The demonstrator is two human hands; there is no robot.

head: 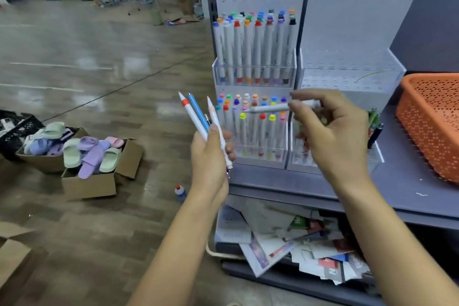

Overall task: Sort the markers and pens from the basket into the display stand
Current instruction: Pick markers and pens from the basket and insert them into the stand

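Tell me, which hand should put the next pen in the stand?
Probably the right hand: it pinches one white marker, lying sideways, right in front of the display stand. The left hand grips a bunch of pens, so it is busy holding them.

The display stand (253, 89) is standing on a shelf (402, 181). The basket (427, 131) is sitting right of the stand, loose papers (285, 243) are lying below it, and boxes (89, 186) of slippers (92, 156) are resting on the floor (99, 69) left of it.
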